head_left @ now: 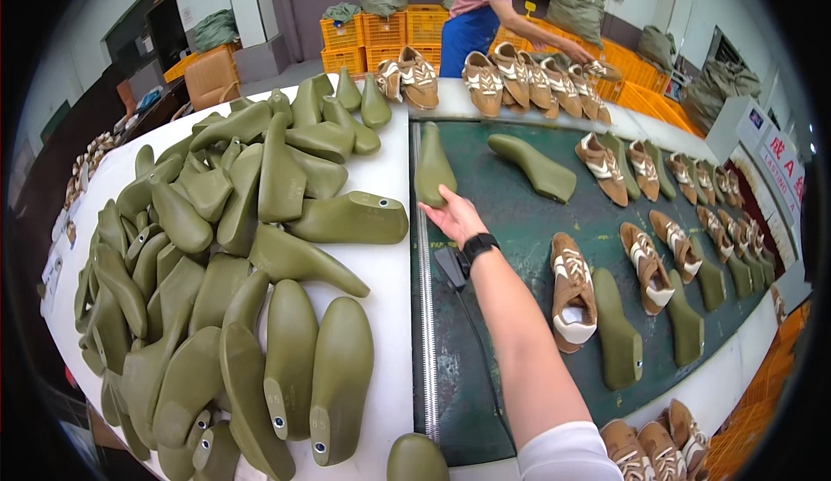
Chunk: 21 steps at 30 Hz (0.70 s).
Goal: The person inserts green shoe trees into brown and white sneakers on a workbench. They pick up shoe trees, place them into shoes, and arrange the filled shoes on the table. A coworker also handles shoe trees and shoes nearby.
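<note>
My right hand (454, 217) reaches in from the lower right, a black band on its wrist. Its fingers are closed on the near end of an olive-green shoe last (433, 165) at the left edge of the dark green conveyor belt (511, 221). Part of the grip is hidden behind the last. Just right of it, a second last (534, 168) lies on its side on the belt. Farther right, brown and white sneakers (573, 291) lie paired with green lasts (616, 330) in two rows. My left hand is out of view.
A big heap of lasts (281, 169) covers much of the white table (389, 334) on the left. One more last (416, 459) shows at the lower edge. Sneakers (511, 74) line the far ledge. Behind it, a person in a blue apron (467, 41) handles a shoe near orange crates (383, 28).
</note>
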### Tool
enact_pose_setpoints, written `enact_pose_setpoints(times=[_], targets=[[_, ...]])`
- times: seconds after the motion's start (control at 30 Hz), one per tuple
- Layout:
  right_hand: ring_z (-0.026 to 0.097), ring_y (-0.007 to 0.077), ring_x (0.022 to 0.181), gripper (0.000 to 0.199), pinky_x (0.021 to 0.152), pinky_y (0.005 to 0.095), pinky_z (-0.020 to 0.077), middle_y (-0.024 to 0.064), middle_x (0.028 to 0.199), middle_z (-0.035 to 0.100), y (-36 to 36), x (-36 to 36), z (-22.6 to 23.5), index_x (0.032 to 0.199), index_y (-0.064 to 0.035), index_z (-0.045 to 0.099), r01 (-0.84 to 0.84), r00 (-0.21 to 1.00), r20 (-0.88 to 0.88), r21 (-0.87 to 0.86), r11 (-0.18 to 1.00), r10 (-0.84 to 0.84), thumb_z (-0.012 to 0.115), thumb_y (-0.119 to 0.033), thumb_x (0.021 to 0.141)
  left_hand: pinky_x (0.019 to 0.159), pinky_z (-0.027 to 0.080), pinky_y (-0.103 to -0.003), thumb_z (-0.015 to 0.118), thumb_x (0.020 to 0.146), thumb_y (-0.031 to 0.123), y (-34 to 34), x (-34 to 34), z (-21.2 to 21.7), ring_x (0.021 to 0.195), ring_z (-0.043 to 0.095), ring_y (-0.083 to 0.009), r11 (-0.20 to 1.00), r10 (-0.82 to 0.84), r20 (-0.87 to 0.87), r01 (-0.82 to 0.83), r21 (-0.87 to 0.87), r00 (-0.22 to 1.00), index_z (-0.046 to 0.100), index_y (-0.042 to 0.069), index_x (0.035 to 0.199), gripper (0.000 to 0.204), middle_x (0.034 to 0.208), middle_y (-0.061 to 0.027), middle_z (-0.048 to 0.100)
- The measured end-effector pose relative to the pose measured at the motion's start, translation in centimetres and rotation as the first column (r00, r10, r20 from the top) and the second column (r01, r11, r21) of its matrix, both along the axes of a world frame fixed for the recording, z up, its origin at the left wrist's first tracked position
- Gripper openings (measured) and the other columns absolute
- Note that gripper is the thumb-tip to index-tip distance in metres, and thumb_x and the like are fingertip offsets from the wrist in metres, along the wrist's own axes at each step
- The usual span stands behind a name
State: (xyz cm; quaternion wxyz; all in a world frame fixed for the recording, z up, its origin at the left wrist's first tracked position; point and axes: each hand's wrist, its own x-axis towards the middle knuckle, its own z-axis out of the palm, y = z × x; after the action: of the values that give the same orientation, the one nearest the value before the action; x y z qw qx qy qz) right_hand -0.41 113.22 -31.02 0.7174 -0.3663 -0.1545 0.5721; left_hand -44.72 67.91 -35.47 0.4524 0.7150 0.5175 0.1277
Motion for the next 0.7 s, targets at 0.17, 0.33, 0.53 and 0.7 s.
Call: enact_pose_setpoints(times=[0.17,0.33,0.53,0.7], targets=[[0.063,0.0225,0.056,0.064,0.049,0.0314,0.0524,0.0192,0.079,0.064,0.8,0.0,-2.3,0.147,-0.0086,0.0,0.299,0.91,0.381,-0.328,0.896,-0.164,0.039,-0.014,0.098,0.061,0.048,-0.041,0.063,0.083,0.014,0.0,-0.1,0.5,0.065,0.058,-0.028,1.0,0.004,-0.022,-0.005,-0.008,1.0,0.055,0.004,0.112,0.032,0.074,-0.0135,0.059],[0.061,0.0175,0.051,0.042,0.044,0.03,0.0488,0.0107,0.07,0.065,-6.0,0.3,-1.6,0.131,-0.0065,0.044,0.173,0.697,0.695,-0.406,0.897,0.18,0.044,-0.009,0.09,0.061,0.048,-0.041,0.064,0.082,0.012,-1.4,-0.4,0.8,0.064,0.058,-0.0276,1.0,-0.008,0.0,0.008,0.015,1.0,0.055,0.004,0.111,0.031,0.074,-0.0133,0.059],[0.068,0.0247,0.067,0.027,0.066,0.0356,0.0544,0.0131,0.08,0.069,-18.2,4.7,3.5,0.101,-0.005,0.067,0.258,0.124,0.88,-0.475,0.841,0.459,0.054,-0.011,0.078,0.061,0.048,-0.04,0.065,0.082,0.011,-5.1,-2.1,0.6,0.064,0.058,-0.0272,0.996,-0.042,0.029,0.039,0.079,0.999,0.056,0.004,0.11,0.031,0.074,-0.013,0.058],[0.066,0.0338,0.093,0.031,0.081,0.0403,0.0527,0.0213,0.094,0.068,-29.4,11.9,10.8,0.102,-0.0009,0.067,0.498,-0.353,0.69,-0.433,0.751,0.632,0.058,-0.01,0.074,0.059,0.049,-0.036,0.066,0.081,0.011,-6.9,-2.8,0.0,0.062,0.058,-0.0224,0.943,-0.116,0.059,0.091,0.32,0.992,0.054,0.002,0.117,0.039,0.074,-0.0102,0.058]])
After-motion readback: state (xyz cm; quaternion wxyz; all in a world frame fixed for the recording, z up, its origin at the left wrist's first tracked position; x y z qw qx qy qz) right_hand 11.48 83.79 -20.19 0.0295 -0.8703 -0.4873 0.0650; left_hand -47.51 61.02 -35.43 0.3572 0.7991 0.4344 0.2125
